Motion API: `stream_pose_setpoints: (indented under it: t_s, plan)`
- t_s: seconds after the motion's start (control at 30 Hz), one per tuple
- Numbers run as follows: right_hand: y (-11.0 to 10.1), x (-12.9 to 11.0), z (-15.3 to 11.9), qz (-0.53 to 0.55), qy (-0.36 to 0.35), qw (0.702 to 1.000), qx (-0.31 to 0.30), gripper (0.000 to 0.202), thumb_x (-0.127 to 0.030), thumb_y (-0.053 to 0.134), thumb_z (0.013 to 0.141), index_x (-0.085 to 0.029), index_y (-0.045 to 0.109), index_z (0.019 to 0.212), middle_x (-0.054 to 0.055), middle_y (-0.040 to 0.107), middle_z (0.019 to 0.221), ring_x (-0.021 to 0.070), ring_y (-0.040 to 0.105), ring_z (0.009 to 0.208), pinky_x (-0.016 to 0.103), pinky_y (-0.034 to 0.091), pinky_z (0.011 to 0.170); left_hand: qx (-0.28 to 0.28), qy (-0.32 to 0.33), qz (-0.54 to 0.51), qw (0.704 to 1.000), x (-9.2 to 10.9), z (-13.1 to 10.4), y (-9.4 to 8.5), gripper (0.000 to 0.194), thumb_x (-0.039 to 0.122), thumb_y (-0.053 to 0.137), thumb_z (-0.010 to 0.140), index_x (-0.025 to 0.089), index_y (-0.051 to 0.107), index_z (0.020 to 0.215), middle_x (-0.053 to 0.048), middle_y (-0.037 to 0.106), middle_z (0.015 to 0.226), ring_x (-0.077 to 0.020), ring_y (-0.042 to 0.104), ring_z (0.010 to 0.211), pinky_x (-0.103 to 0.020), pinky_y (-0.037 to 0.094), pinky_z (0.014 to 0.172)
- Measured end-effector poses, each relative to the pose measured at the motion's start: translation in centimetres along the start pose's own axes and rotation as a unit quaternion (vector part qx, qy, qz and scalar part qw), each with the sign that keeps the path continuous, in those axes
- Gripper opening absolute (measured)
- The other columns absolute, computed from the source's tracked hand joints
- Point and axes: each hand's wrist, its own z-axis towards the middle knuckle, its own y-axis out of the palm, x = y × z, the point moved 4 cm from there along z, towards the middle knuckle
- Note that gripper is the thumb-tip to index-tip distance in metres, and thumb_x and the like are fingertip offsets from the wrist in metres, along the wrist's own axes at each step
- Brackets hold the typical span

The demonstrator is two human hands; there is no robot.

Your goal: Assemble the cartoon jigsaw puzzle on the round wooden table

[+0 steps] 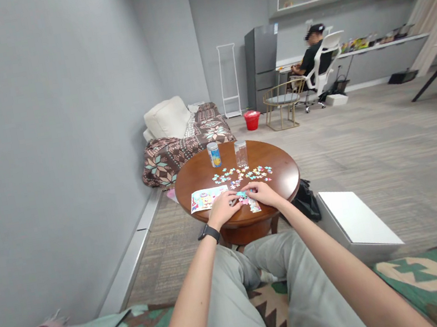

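Observation:
On the round brown table [195, 176], my left hand [225, 209] has its fingers closed at the left edge of a partly joined jigsaw puzzle [255, 205]. My right hand [263, 193] pinches at the puzzle's upper edge, by a light-blue piece. The fingertips hide part of the joined section. Loose jigsaw pieces [260, 173] lie scattered just beyond both hands. Left of them is a printed picture sheet [203, 199], partly behind my left hand. A jar with a blue and yellow label [214, 155] and a clear jar [241, 154] stand upright farther back.
A white box [357, 215] stands on the floor right of the table, with a black bag [306, 201] between. Behind the table are a covered sofa [181, 142] and a red bucket [252, 120]. A person [311, 54] sits in a white chair farther off.

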Motion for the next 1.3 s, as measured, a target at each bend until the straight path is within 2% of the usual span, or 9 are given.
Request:
stream_pose_setpoints:
  t_s: [0.3, 0.53, 0.9, 1.3]
  plan:
    - [-0.09, -0.5, -0.29, -0.007, 0.001, 1.0, -0.01, 0.022, -0.033, 0.058, 0.082, -0.019, 0.073, 0.086, 0.005, 0.073, 0.087, 0.0176, 0.061, 0.077, 0.03, 0.047, 0.076, 0.002, -0.001, -0.001, 1.0, -0.3, 0.06, 0.25, 0.023, 0.034, 0.064, 0.085, 0.023, 0.075, 0.102, -0.004, 0.068, 0.119, -0.0228, 0.061, 0.109, -0.035, 0.044, 0.103]
    - [0.03, 0.22, -0.02, -0.01, 0.015, 1.0, 0.004, 0.024, -0.037, 0.058, 0.082, -0.019, 0.073, 0.084, 0.004, 0.072, 0.082, 0.017, 0.06, 0.073, 0.029, 0.045, 0.071, -0.001, -0.007, -0.007, 1.0, -0.15, 0.0, 0.14, 0.023, 0.033, 0.064, 0.085, 0.023, 0.075, 0.103, -0.004, 0.067, 0.121, -0.0231, 0.061, 0.11, -0.036, 0.044, 0.103]
    - [-0.13, -0.1, -0.26, -0.036, 0.014, 0.999, 0.015, 0.019, -0.03, 0.059, 0.079, -0.019, 0.071, 0.089, 0.003, 0.073, 0.082, 0.0164, 0.06, 0.072, 0.028, 0.046, 0.07, 0.004, -0.002, -0.015, 1.0, 0.0, -0.07, 0.05, 0.021, 0.032, 0.065, 0.085, 0.023, 0.075, 0.101, -0.004, 0.068, 0.117, -0.0235, 0.061, 0.109, -0.036, 0.044, 0.103]
    - [-0.02, -0.65, -0.38, -0.042, 0.007, 0.999, 0.013, 0.012, -0.025, 0.062, 0.076, -0.02, 0.071, 0.081, 0.003, 0.071, 0.081, 0.016, 0.062, 0.074, 0.027, 0.047, 0.072, 0.004, 0.001, -0.009, 1.0, 0.08, -0.04, 0.06, 0.02, 0.032, 0.064, 0.085, 0.024, 0.076, 0.1, -0.004, 0.068, 0.117, -0.0226, 0.062, 0.108, -0.035, 0.044, 0.102]
